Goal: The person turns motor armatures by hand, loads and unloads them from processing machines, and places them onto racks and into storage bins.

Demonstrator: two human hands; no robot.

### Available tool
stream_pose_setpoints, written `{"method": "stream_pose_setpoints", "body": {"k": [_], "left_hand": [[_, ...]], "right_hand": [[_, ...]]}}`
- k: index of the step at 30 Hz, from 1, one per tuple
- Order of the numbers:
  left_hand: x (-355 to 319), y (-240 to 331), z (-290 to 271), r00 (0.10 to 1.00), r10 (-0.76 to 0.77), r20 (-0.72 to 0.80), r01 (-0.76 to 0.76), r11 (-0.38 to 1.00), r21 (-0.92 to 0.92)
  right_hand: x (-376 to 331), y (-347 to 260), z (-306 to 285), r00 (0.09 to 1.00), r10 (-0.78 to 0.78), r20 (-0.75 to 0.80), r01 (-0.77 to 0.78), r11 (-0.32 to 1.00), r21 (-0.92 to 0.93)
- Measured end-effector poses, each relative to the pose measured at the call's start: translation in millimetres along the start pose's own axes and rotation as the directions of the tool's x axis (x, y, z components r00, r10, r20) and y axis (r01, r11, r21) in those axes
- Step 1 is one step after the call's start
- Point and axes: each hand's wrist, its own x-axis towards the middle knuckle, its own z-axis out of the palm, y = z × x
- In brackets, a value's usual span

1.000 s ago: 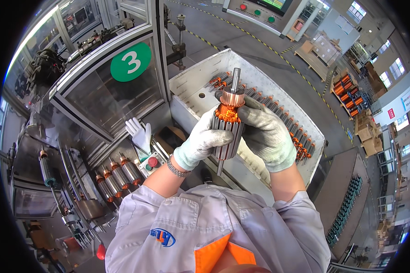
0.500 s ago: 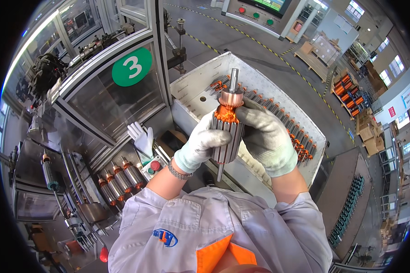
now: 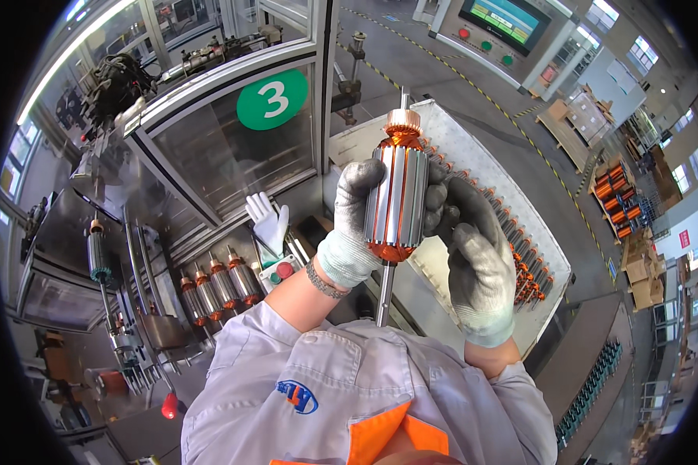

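Note:
A motor armature (image 3: 396, 203) stands nearly upright before my chest, its copper commutator at the top and a bare steel shaft pointing down. My left hand (image 3: 357, 209), in a white glove with grey-coated fingers, is closed round the laminated core. Grey fingertips that appear to be its own show at the core's far right side. Close beside them is my right hand (image 3: 481, 260), gloved alike, its fingers loosely bent and its thumb apart. Whether the right fingertips touch the core is hard to see. Below the armature lies the front of my grey work jacket.
A white bin (image 3: 547, 310) holding rows of armatures stands beyond my hands. At left, several armatures (image 3: 223, 283) sit in a row near a red push button (image 3: 285, 270) and a spare white glove (image 3: 268, 221). A framed machine enclosure (image 3: 233, 139) rises behind them.
The armature has risen and turned slightly, showing more lower shaft. My right hand has come away from its commutator end and dropped lower at the right. The surroundings have shifted rightward in view.

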Motion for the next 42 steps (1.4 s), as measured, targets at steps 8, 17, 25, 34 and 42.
{"method": "stream_pose_setpoints", "body": {"k": [8,17,25,34,42], "left_hand": [[3.3,-1.1,6.4,0.928,0.339,-0.158,-0.205,0.816,0.541],[13.6,-10.2,19.0,0.943,0.306,-0.134,-0.085,0.609,0.789],[13.9,-5.2,22.8,0.979,0.136,-0.150,-0.006,0.760,0.650],[16.6,-8.6,28.7,0.981,0.125,-0.146,-0.012,0.798,0.603],[14.5,-4.3,27.0,1.000,-0.022,0.018,0.013,0.919,0.395]], "right_hand": [[-18.2,15.1,4.7,0.997,-0.072,0.013,0.072,0.922,-0.379],[-9.1,25.2,12.3,0.990,0.101,-0.102,-0.108,0.992,-0.071],[-14.7,-0.3,2.7,0.912,0.402,0.083,-0.409,0.871,0.273],[-11.0,-1.9,-0.1,0.868,0.453,0.204,-0.491,0.724,0.484],[-4.3,1.4,-11.1,0.752,0.348,0.560,-0.657,0.335,0.675]]}}
